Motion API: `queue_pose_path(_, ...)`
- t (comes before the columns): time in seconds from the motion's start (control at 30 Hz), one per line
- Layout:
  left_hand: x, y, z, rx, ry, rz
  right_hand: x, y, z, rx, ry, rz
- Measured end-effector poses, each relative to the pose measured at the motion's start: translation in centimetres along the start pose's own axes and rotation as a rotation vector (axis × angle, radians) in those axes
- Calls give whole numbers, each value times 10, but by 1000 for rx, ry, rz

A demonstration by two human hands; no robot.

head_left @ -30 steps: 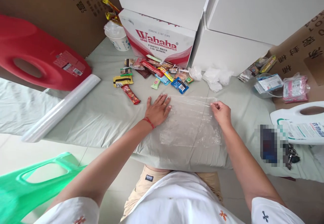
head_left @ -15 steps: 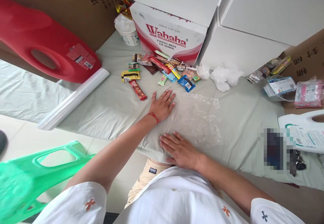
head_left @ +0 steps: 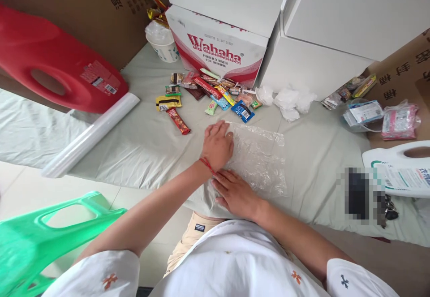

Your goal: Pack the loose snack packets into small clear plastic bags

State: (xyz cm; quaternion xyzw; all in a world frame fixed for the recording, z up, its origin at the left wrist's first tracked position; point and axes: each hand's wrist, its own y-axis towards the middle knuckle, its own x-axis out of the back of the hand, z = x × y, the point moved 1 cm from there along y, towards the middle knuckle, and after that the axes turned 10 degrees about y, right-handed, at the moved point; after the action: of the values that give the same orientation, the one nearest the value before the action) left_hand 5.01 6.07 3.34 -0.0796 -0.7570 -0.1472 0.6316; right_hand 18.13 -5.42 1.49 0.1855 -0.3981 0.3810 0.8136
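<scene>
A crinkled sheet of clear plastic wrap [head_left: 260, 160] lies on the grey-green cloth [head_left: 148, 144] in front of me. My left hand [head_left: 217, 144] rests on the sheet's far left corner with its fingers curled down onto the film. My right hand [head_left: 235, 192] lies flat on the sheet's near left corner, fingers together and pointing left, just under my left wrist. A heap of small snack packets [head_left: 208, 93] sits beyond the sheet. A roll of plastic wrap [head_left: 90, 135] lies to the left.
A red jug [head_left: 57, 71] lies at the left. A Wahaha carton [head_left: 218, 48] and white boxes [head_left: 322, 32] stand behind the snacks, with a paper cup [head_left: 164, 46]. Crumpled white film [head_left: 289, 100], bagged items [head_left: 379, 115], a white jug [head_left: 399, 167] at right. Green stool [head_left: 47, 234] below left.
My right hand left the sheet's far right corner, came down to the near left edge and slid left under my left wrist. My left hand's fingers curled in and shifted slightly right.
</scene>
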Motion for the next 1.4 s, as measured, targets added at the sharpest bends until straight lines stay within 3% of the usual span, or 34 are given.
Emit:
queue_pose_path(0.1,-8,-4,-12,-40,-27,74,-12,2,0,11,17,18)
queue_pose_path(0.23,-26,-11,-5,81,34,176,-15,-21,9,31,98,87)
queue_pose_path(0.3,-33,-18,-2,88,50,181,-7,-37,12,103,206,188)
queue_pose_path(0.37,-37,-26,-3,83,61,169,12,-46,7,142,349,181)
queue_pose_path(0.43,-39,-32,-6,73,70,157,41,-43,-12,39,394,-18)
queue_pose_path(0.5,-39,-35,-7,60,74,152,71,-30,-44,-155,238,-273)
queue_pose_path(0.53,-39,-35,-6,52,74,153,83,-22,-63,-209,139,-306)
queue_pose_path(0.6,-37,-34,-1,41,77,157,98,-10,-101,-263,-5,-245)
queue_pose_path(0.7,-35,-33,13,48,90,154,105,-8,-150,-350,-123,-188)
queue_pose_path(0.83,-35,-32,26,49,102,156,113,-16,-181,-433,-172,-352)
queue_pose_path(0.9,-35,-32,27,54,111,167,122,-8,-182,-473,-175,-445)
queue_pose_path(1.0,-35,-32,25,59,128,183,133,30,-171,-500,-193,-498)
queue_pose_path(1.2,-35,-33,25,54,129,178,130,121,-143,-615,-316,-355)
queue_pose_path(1.3,-35,-34,25,56,115,168,125,133,-136,-666,-348,-276)
queue_pose_path(1.4,-34,-34,25,57,98,155,131,128,-133,-725,-340,-215)
